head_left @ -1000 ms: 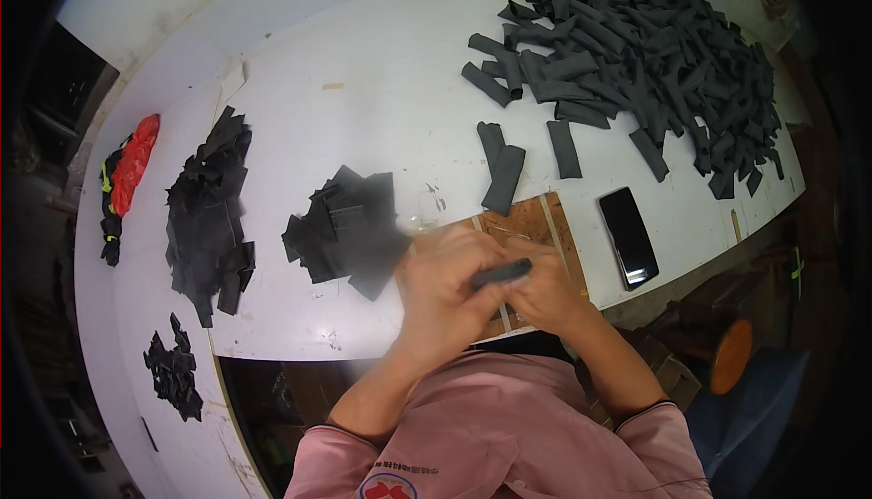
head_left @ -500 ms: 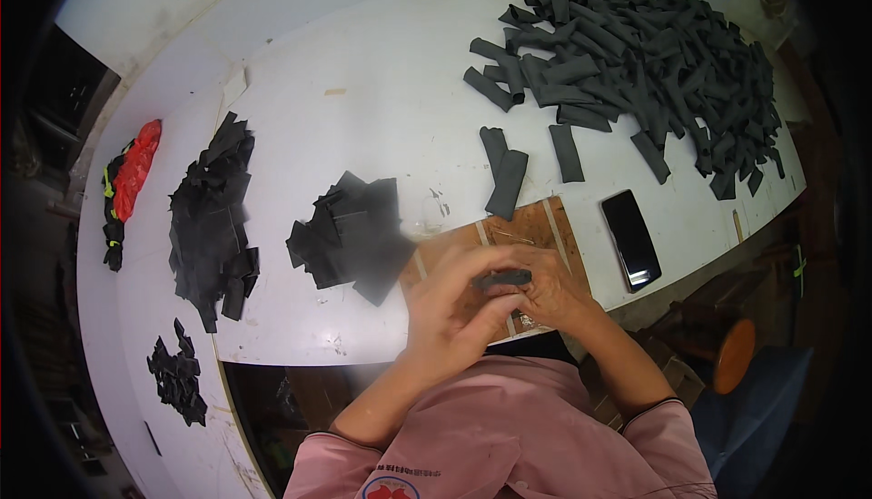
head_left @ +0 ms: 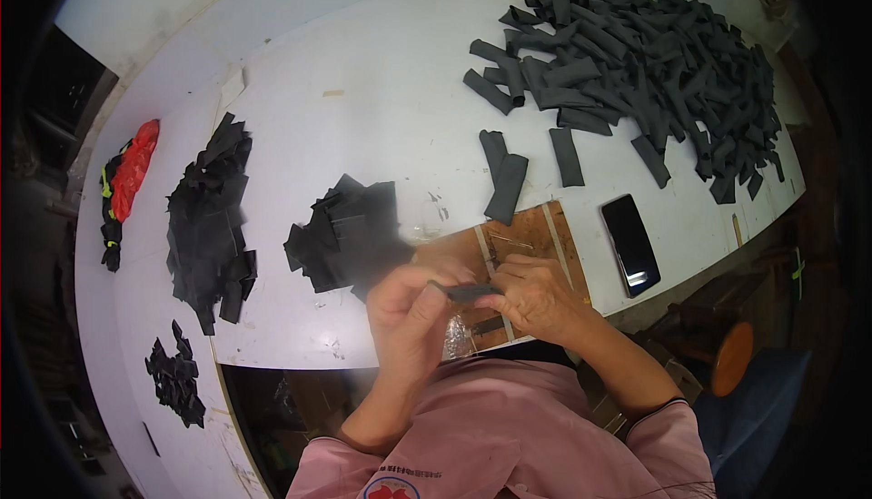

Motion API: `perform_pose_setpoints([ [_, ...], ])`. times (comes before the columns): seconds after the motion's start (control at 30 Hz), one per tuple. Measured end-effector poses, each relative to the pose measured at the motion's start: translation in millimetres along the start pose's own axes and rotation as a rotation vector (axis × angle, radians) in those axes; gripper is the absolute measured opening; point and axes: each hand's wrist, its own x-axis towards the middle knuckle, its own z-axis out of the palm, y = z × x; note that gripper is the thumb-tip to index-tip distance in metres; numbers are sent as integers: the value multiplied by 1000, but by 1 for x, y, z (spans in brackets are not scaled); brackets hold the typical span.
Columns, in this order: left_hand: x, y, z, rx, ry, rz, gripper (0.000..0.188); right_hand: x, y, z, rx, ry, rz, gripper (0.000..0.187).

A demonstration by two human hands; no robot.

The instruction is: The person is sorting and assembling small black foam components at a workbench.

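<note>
- Head view: the left hand (head_left: 411, 310) and the right hand (head_left: 536, 295) are together pinching a small dark grey strip (head_left: 465, 291), each closed on one end, just above the wooden board (head_left: 531, 237) at the near edge of the white counter (head_left: 363, 118).
- The strip is looking flat, narrow and matte, matching the large heap of dark grey strips (head_left: 649, 68) lying at the far right.
- Judged by its slight sag between the fingers, it is appearing light, soft and pliable; gripping it by the ends, as here, is seeming the surest hold.
- Black folded pieces (head_left: 350, 236) are lying just left of the hands; a dark phone (head_left: 630, 244) is resting to the right.
</note>
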Motion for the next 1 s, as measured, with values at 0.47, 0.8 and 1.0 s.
perform_pose_setpoints([
  [0.47,105,6,-151,1535,652,254,36,67,30,-75,751,573,547,52],
  [0.8,150,13,-209,1752,232,245,8,-39,-11,5,844,-46,849,22],
  [1.0,97,56,-101,1231,189,562,7,-20,-44,15,451,-163,379,20],
])
